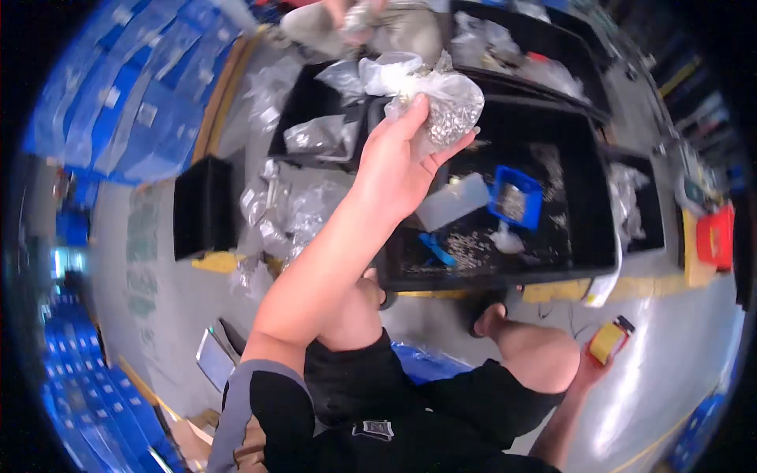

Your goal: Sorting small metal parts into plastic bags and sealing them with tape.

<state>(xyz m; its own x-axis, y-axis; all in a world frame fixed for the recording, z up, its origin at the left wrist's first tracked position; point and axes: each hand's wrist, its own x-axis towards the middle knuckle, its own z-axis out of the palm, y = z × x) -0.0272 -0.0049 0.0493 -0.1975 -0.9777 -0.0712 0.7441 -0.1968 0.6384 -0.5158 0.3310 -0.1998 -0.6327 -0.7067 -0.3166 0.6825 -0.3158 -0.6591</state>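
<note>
My left hand [394, 162] is raised over the black tray [505, 277], closed on a clear plastic bag [451, 110] packed with small shiny metal pieces. The bag's gathered, whitish top is bunched to the left. Low at the right, beside my knee, my right hand [593, 369] grips a yellow-and-red handheld object [609, 342] with a black end; its exact kind is unclear. Inside the tray sit a small blue bin [536, 206] of metal pieces, a translucent plastic box [453, 202], a blue tool-like piece [438, 249], a small bag [507, 240] and many scattered small pieces.
Black bins [276, 146] with filled bags stand beyond and beside the tray. Loose bags [311, 209] lie to its left. At the top, another person's hand [339, 12] holds a bag. Wrapped blue boxes [134, 87] are stacked left; a red box [714, 238] stands far right.
</note>
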